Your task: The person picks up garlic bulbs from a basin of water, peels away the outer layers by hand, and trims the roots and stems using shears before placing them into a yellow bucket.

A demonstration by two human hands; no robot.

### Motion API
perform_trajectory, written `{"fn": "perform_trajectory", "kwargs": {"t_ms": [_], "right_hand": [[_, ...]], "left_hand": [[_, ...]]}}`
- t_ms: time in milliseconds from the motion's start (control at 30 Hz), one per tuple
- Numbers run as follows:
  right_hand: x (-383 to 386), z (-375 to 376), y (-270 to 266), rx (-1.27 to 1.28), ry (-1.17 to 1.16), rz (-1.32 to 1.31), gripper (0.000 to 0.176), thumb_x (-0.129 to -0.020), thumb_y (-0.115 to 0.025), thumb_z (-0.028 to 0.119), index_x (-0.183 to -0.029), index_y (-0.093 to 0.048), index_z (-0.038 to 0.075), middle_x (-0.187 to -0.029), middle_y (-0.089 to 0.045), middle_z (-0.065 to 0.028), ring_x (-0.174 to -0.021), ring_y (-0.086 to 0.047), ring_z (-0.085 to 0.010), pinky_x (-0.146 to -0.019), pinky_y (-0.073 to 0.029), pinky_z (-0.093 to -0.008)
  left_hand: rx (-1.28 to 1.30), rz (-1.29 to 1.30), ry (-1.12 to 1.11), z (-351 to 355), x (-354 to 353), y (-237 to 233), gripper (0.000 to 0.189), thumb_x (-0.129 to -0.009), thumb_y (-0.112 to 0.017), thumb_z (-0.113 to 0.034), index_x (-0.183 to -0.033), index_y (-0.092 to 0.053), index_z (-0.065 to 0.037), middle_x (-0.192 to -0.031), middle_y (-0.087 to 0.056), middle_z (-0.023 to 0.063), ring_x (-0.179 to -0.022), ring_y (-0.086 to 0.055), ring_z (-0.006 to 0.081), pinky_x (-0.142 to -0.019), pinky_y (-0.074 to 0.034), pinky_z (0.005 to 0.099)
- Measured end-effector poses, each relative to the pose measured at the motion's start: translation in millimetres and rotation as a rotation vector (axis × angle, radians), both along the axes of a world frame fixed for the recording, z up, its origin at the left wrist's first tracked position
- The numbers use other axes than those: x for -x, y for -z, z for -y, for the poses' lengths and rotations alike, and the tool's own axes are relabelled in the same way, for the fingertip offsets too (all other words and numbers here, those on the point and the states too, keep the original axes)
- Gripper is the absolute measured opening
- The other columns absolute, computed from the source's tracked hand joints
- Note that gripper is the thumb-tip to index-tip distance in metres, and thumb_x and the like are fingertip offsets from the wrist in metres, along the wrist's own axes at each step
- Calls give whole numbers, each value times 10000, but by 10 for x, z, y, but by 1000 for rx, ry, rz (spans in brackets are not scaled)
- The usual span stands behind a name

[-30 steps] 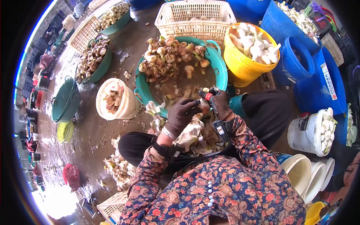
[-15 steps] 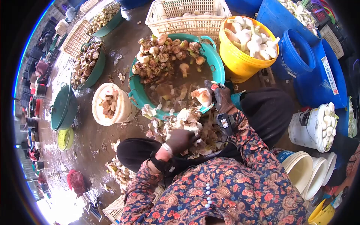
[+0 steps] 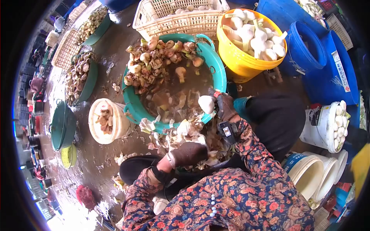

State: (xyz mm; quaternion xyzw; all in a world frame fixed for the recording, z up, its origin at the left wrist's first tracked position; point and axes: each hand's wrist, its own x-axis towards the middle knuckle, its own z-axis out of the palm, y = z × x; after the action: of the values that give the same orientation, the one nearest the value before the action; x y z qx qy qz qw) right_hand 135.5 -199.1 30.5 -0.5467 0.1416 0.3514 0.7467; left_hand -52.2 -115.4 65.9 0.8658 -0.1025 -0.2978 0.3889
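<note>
My right hand [image 3: 225,106], in a dark glove, is closed around a white, peeled garlic bulb [image 3: 207,104] near the right rim of a green tub [image 3: 220,73]. Something red shows at its thumb. Murky water and unpeeled garlic bulbs [image 3: 143,63] fill the tub. My left hand [image 3: 189,154], also in a dark glove, is lower and to the left, over a heap of loose garlic skins [image 3: 181,134]. Its fingers are turned down and hidden, so what they hold, if anything, cannot be seen.
A yellow bucket [image 3: 246,63] of peeled garlic stands behind my right hand, beside a cream crate [image 3: 181,24]. A white bucket [image 3: 122,122] is left of the tub. Blue tubs [image 3: 327,77] and a white garlic bucket [image 3: 318,129] line the right side.
The bulb at my right hand now shows a smooth white surface instead of brownish loose skin. My left hand has moved slightly right and down. The whole view has shifted a little.
</note>
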Motion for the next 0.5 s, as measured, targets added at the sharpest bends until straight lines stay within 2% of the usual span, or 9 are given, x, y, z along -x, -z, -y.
{"fn": "perform_trajectory", "kwargs": {"t_ms": [33, 100, 133, 200, 233, 267, 367, 433, 500], "right_hand": [[-43, 0, -145, 8, 10, 0, 163, -737, -717, 197, -756, -609, 76, -641, -566, 13, -479, -483, -86, -432, -374, -239], [-272, -23, 121, -58, 99, 164, 168, -731, -725, 195, -720, -584, 105, -608, -543, 24, -444, -446, -65, -400, -339, -236], [-422, 25, -111, 23, 45, 316, 186, -730, -731, 192, -702, -564, 115, -584, -520, 45, -436, -420, -46, -393, -314, -224], [-624, -54, -530, -161, 400, 366, 189, -760, -715, 223, -817, -601, 84, -726, -567, 34, -557, -502, -63, -484, -403, -229], [-728, -14, -859, -45, 462, 508, 189, -780, -698, 200, -886, -604, 75, -782, -582, 12, -629, -530, -68, -558, -442, -239], [-784, -2, -1217, 262, 525, 848, 180, -772, -701, 127, -894, -589, 55, -800, -592, -7, -675, -536, -76, -607, -449, -231], [-1438, -17, -1380, 133, 784, 1220, 198, -756, -712, 77, -891, -574, 31, -841, -592, -19, -726, -539, -91, -652, -448, -226], [-1916, -69, -1362, 193, 839, 1536, 198, -751, -708, 53, -885, -565, 24, -869, -585, -31, -779, -538, -112, -696, -448, -241], [-2269, -2, -1279, 674, 608, 1777, 220, -706, -671, 43, -902, -577, 10, -892, -600, -125, -851, -579, -256, -754, -460, -338]], "left_hand": [[0, 2, -2, -102, -18, 94, 184, -723, -665, -175, -855, -612, -58, -812, -611, 118, -783, -606, 282, -687, -477, 372], [39, -11, -224, -413, -78, 242, 265, -705, -671, -168, -942, -607, -70, -795, -609, 132, -776, -601, 309, -695, -481, 365], [16, 39, -381, -624, -232, 393, 319, -697, -674, -170, -991, -593, -77, -810, -605, 133, -786, -597, 317, -713, -482, 364], [-154, 256, -582, -1026, -660, 516, 408, -686, -678, -174, -1070, -564, -94, -898, -589, 136, -854, -575, 330, -768, -474, 378], [-301, 431, -620, -1190, -873, 535, 443, -683, -678, -176, -1100, -550, -104, -969, -575, 138, -911, -558, 336, -805, -465, 394], [-396, 470, -622, -1361, -1109, 686, 473, -676, -686, -197, -1118, -539, -117, -1045, -540, 148, -974, -521, 353, -835, -445, 420], [-509, 529, -583, -1800, -1814, 1377, 540, -662, -692, -241, -1164, -512, -152, -1174, -468, 175, -1090, -437, 389, -915, -386, 464], [-599, 379, -472, -1928, -2077, 1683, 449, -716, -621, -220, -1158, -544, -207, -1280, -412, 173, -1193, -359, 397, -985, -316, 448], [-676, 454, -383, -1901, -2252, 1791, 548, -680, -657, -234, -1205, -503, -204, -1280, -420, 165, -1192, -377, 373, -980, -332, 437]]}}
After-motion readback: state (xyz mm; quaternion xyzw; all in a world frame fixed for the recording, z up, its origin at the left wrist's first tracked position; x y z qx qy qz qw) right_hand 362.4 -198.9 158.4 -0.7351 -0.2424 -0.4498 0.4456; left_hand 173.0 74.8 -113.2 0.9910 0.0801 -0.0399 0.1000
